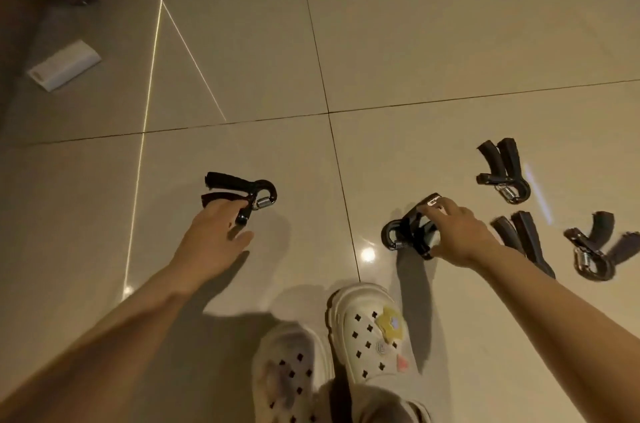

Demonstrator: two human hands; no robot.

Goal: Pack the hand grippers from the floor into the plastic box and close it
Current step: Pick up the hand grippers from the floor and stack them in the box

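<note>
Black hand gripper [412, 232] in right hand [457, 232] grip, left hand [218, 228] touching another gripper [239, 194]

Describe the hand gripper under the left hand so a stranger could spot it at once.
Find the long floor-tile seam running toward the white clogs. Left of it lies one black hand gripper, at the left hand. It is alone there; all the others lie right of the seam.

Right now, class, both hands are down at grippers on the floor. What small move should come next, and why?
Probably close both hands and lift. The left hand touches one gripper and the right hand curls over another; both grippers lie on the floor. No box is in view.
</note>
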